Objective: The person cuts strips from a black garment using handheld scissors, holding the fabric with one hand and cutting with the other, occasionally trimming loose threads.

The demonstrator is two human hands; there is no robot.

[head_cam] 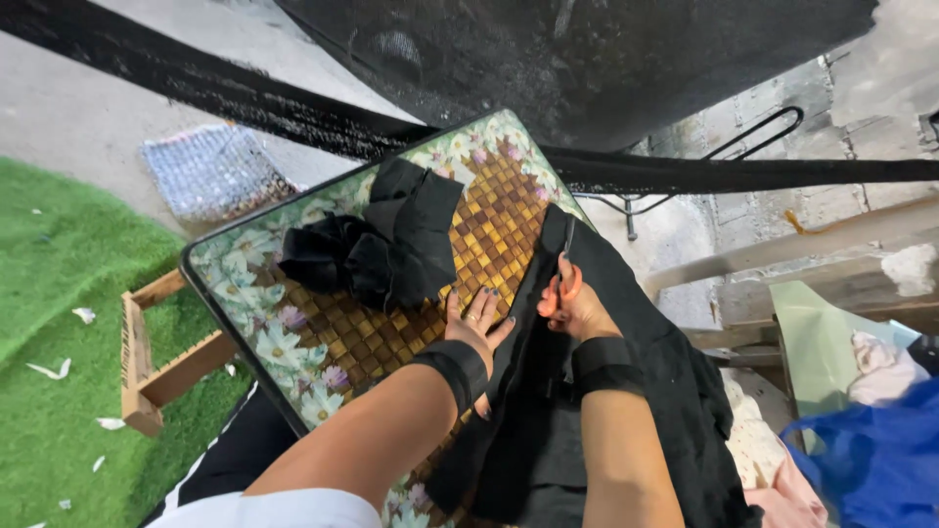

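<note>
The right hand (577, 308) is closed around the orange handles of a pair of scissors (564, 269), whose dark blades run up and away from the knuckles along the edge of a large piece of black cloth (646, 391). That cloth lies directly under and beyond this hand, draping off the right side of the tray-like table (245, 274) and down toward the person's lap. Just to the left of the scissors, the left hand (476, 323) lies flat with fingers spread, pressing on the woven brown-and-yellow middle of the table right at the cloth's edge; it grasps nothing, only holds the surface down. Both wrists wear black bands. Further from the left hand, up and to its left, a heap of black cloth scraps (381, 244) sits on the table, well apart from the scissors. Beyond the table's left rim lie a small wooden frame (156, 367) and green artificial turf (59, 342).
</note>
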